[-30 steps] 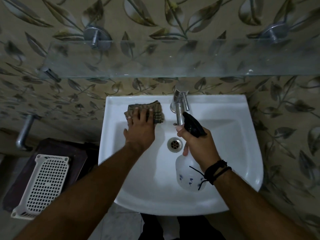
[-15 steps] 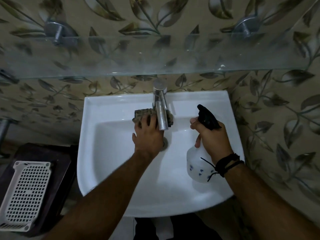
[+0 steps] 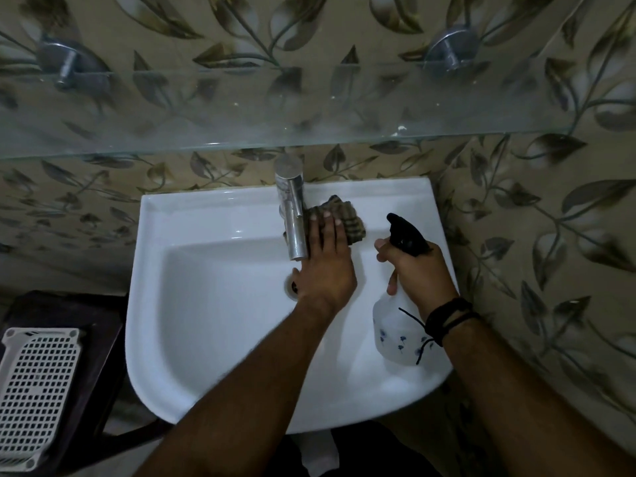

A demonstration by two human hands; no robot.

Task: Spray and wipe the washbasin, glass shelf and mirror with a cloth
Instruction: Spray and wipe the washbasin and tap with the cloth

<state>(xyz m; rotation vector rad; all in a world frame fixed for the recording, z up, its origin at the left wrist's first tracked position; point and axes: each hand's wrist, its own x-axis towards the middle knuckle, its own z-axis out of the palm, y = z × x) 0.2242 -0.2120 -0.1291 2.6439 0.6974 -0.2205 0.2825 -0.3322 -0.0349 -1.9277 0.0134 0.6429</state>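
A white washbasin (image 3: pixel 213 304) hangs on the tiled wall below a glass shelf (image 3: pixel 241 111). My left hand (image 3: pixel 325 266) lies flat on a brown checked cloth (image 3: pixel 347 218), pressing it onto the basin's back ledge just right of the steel tap (image 3: pixel 292 215). The hand covers part of the drain (image 3: pixel 290 285). My right hand (image 3: pixel 418 273) grips a translucent spray bottle (image 3: pixel 395 333) with a black nozzle, held over the basin's right side. The mirror is out of view.
Two metal brackets (image 3: pixel 451 49) hold the shelf against leaf-patterned tiles. A white perforated plastic basket (image 3: pixel 34 390) lies on a dark stool (image 3: pixel 89 366) at the lower left. Dark trousers show beneath the basin.
My left hand has slid the cloth along the back ledge from left of the tap, behind it, to its right. The bottle hand has shifted right, clear of the drain.
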